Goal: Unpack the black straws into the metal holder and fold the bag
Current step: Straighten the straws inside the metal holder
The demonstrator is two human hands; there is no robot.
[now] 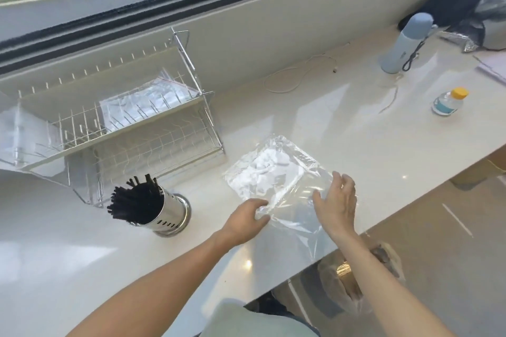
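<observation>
Fingers (pixel 261 217) of the left hand (pixel 243 223) pinch one clear bag (pixel 276 180) lying on the desk (pixel 356 128); the right hand (pixel 338 204) rests flat, released. One metal holder (pixel 167 213) holds many black straws (pixel 134 199).

Glossy white counter (pixel 342 123) under dark-framed window (pixel 153 5); daylight; beige floor (pixel 438 241) beyond.

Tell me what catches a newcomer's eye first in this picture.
The metal holder, packed with black straws, stands at lower left on the white counter. Right of it, the left hand and right hand rest on a clear plastic bag lying flat. A wire dish rack sits behind, under the window.
</observation>
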